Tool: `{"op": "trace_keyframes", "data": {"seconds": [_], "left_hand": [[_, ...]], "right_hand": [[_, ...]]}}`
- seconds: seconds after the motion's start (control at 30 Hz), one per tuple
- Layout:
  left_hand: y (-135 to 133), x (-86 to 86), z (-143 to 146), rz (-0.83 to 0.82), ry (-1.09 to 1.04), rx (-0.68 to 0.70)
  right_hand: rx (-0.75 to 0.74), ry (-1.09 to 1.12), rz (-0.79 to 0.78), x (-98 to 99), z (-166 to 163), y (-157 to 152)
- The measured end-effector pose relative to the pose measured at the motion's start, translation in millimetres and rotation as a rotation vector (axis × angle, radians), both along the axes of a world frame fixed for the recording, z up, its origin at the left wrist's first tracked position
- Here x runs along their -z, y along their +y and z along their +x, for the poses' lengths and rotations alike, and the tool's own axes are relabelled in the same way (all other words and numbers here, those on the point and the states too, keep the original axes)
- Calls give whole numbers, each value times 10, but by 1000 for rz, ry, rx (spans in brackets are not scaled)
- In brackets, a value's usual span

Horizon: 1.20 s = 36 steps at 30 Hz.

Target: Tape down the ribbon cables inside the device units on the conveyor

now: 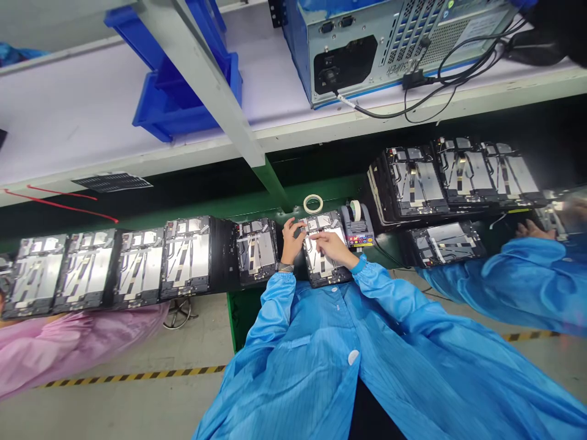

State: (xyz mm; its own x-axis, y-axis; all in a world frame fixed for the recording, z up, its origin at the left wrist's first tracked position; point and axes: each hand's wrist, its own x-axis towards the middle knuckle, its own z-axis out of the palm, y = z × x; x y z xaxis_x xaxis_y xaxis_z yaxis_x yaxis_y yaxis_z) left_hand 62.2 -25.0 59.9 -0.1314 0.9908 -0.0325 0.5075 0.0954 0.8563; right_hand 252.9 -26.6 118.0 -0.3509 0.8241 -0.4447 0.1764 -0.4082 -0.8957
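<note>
An open tablet-like device (326, 269) with silver shielding lies on the green bench straight in front of me. My left hand (292, 238) rests on its upper left corner, fingers curled and pressing there. My right hand (331, 246) lies over the middle of the device, fingers pinched together on something too small to make out. Both arms wear blue sleeves.
Several similar devices (137, 266) line the bench to the left, and stacks of them (454, 174) stand at right. A tape dispenser (358, 225) and tape roll (313, 203) sit just behind. A co-worker's blue sleeve (518, 278) is at right, a pink sleeve (68, 342) at left. A computer case (367, 43) and blue bins (183, 91) sit on the shelf above.
</note>
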Motion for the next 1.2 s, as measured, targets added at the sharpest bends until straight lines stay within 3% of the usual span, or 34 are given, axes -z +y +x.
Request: {"op": "trace_keyframes", "data": {"seconds": [0.07,0.13,0.23,0.3,0.5,0.57,0.7,0.87,0.93,1.03,1.1,1.2], "left_hand": [[0,7,-4,2,7,10],[-2,17,-4,4,14,6],[-3,29,-5,7,8,-9],[3,30,-15,0,0,-10],[42,10,-58,-35,3,8],[51,8,-60,-19,20,18],[69,-2,-55,-1,59,37],[63,-45,-22,63,19,8],[-46,-48,42,76,-43,-81],[-374,-28,229,-68,-116,-197],[-627,-17,379,-180,-138,-166],[-883,-36,475,-195,-132,-139]], "right_hand": [[-124,-315,401,-54,37,91],[-318,-559,649,-113,43,205],[-616,-781,781,-171,24,335],[-727,-837,839,-169,19,378],[-807,-793,966,-26,57,480],[-736,-715,945,14,83,518],[-314,-600,867,37,266,471],[152,-656,640,169,701,13],[153,-630,530,277,816,-257],[120,-537,441,405,849,-610],[167,-498,404,414,811,-755],[223,-490,364,284,714,-829]]}}
